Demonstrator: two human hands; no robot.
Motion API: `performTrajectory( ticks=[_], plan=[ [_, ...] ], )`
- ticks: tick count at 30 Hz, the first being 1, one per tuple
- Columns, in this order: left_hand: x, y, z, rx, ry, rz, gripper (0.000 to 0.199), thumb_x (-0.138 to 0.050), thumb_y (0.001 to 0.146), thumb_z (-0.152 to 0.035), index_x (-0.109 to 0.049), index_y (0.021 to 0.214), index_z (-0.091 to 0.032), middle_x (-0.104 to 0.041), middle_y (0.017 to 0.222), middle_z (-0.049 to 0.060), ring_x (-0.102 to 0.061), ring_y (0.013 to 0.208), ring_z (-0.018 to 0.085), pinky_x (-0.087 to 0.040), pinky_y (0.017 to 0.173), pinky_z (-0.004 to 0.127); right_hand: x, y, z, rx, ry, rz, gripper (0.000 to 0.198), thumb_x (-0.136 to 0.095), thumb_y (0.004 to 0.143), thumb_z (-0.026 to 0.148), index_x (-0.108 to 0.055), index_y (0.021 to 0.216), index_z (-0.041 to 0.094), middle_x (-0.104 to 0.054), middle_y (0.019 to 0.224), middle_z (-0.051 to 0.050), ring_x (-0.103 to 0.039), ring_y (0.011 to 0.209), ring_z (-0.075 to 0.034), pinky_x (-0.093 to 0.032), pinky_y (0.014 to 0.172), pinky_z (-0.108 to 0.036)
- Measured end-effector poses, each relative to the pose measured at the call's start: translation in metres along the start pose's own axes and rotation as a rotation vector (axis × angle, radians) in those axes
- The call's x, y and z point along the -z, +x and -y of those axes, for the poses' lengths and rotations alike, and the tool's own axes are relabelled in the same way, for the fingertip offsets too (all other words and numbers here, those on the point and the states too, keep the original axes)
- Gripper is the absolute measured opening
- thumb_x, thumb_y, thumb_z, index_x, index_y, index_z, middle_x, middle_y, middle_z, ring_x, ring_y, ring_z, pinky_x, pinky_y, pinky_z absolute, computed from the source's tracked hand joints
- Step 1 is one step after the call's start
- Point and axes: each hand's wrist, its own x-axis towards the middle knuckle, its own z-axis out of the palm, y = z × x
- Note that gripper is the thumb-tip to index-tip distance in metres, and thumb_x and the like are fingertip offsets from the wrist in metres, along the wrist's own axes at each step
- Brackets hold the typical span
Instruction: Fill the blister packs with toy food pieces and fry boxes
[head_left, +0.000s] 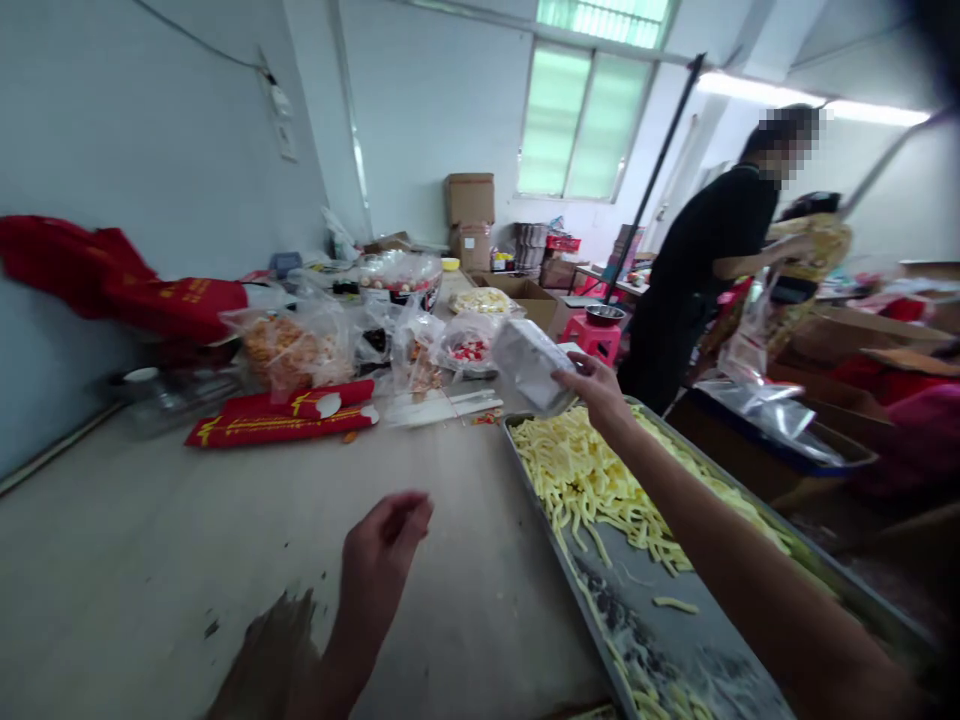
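Observation:
My right hand (596, 385) grips a translucent white plastic box (529, 362) by its near edge, fingers on one side. The box is tilted and held over the far end of a metal tray (559, 545). Pale yellow stick-shaped food pieces (600, 470) are heaped in that tray, below my right forearm. My left hand (386, 535) hovers above the table, left of the tray, its fingers curled in and touching the thumb. Nothing shows between those fingers.
On the table (225, 530) lie red printed packets (285, 412) and clear bags of orange snacks (281, 350). Farther back are a bag with red pieces (471, 348) and cardboard boxes (471, 200). At right, a person in black (705, 230) stands near a red stool (592, 335) and open cartons.

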Motion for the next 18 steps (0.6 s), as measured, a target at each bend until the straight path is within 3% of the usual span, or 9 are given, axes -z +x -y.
performTrajectory(
  ticks=[3, 5, 8, 11, 14, 16, 18],
  plan=[
    [-0.014, 0.019, -0.016, 0.04, -0.353, 0.019, 0.05, -0.083, 0.07, -0.055, -0.07, 0.103, -0.019, -0.074, 0.096, 0.009, -0.067, 0.078, 0.019, -0.051, 0.069, 0.029, -0.042, -0.089, 0.026, 0.329, -0.123, 0.168, 0.082, -0.081, 0.065, 0.04, -0.057, 0.139, 0.016, -0.068, 0.111, -0.011, -0.064, 0.094, -0.027, -0.053, 0.084, -0.041],
    [-0.006, 0.026, -0.021, 0.077, -0.531, -0.036, 0.048, -0.084, 0.068, -0.057, -0.066, 0.089, -0.017, -0.07, 0.087, 0.007, -0.064, 0.076, 0.016, -0.05, 0.07, 0.028, -0.075, -0.148, 0.037, 0.541, -0.24, 0.25, 0.08, -0.081, 0.067, 0.035, -0.055, 0.141, 0.019, -0.065, 0.12, -0.013, -0.061, 0.106, -0.031, -0.051, 0.093, -0.046],
    [0.036, 0.016, -0.014, 0.063, -0.59, -0.205, 0.044, -0.088, 0.065, -0.049, -0.06, 0.074, -0.017, -0.06, 0.069, -0.001, -0.055, 0.065, 0.01, -0.047, 0.069, 0.026, -0.118, -0.22, 0.042, 0.779, -0.327, 0.364, 0.07, -0.077, 0.077, 0.03, -0.054, 0.142, 0.022, -0.063, 0.123, -0.014, -0.057, 0.113, -0.034, -0.046, 0.099, -0.052],
    [0.095, -0.016, 0.002, 0.058, -0.564, -0.266, 0.037, -0.089, 0.065, -0.04, -0.066, 0.079, -0.016, -0.065, 0.076, 0.0, -0.06, 0.073, 0.012, -0.049, 0.078, 0.026, -0.143, -0.267, 0.042, 0.887, -0.353, 0.499, 0.063, -0.075, 0.082, 0.03, -0.056, 0.142, 0.025, -0.061, 0.125, -0.014, -0.054, 0.118, -0.035, -0.043, 0.102, -0.054],
    [0.147, -0.04, 0.025, 0.188, -0.551, -0.266, 0.033, -0.09, 0.061, -0.031, -0.067, 0.079, -0.017, -0.07, 0.078, 0.0, -0.064, 0.073, 0.015, -0.053, 0.075, 0.026, -0.154, -0.292, 0.05, 0.76, -0.243, 0.683, 0.09, -0.086, 0.073, 0.046, -0.046, 0.151, 0.025, -0.053, 0.139, -0.015, -0.047, 0.129, -0.035, -0.04, 0.109, -0.051],
    [0.167, -0.04, 0.041, 0.277, -0.533, -0.238, 0.027, -0.088, 0.064, -0.025, -0.067, 0.08, -0.018, -0.071, 0.077, -0.001, -0.065, 0.07, 0.015, -0.053, 0.07, 0.025, -0.164, -0.296, 0.06, 0.47, -0.17, 0.726, 0.118, -0.092, 0.058, 0.057, -0.036, 0.157, 0.023, -0.041, 0.15, -0.018, -0.041, 0.137, -0.036, -0.037, 0.114, -0.051],
    [0.174, -0.032, 0.053, 0.357, -0.557, -0.208, 0.022, -0.084, 0.065, -0.019, -0.067, 0.079, -0.018, -0.071, 0.075, -0.003, -0.066, 0.07, 0.015, -0.054, 0.069, 0.025, -0.179, -0.292, 0.069, 0.119, -0.133, 0.768, 0.138, -0.096, 0.046, 0.057, -0.026, 0.161, 0.024, -0.034, 0.155, -0.02, -0.038, 0.14, -0.04, -0.034, 0.115, -0.056]
  ],
)
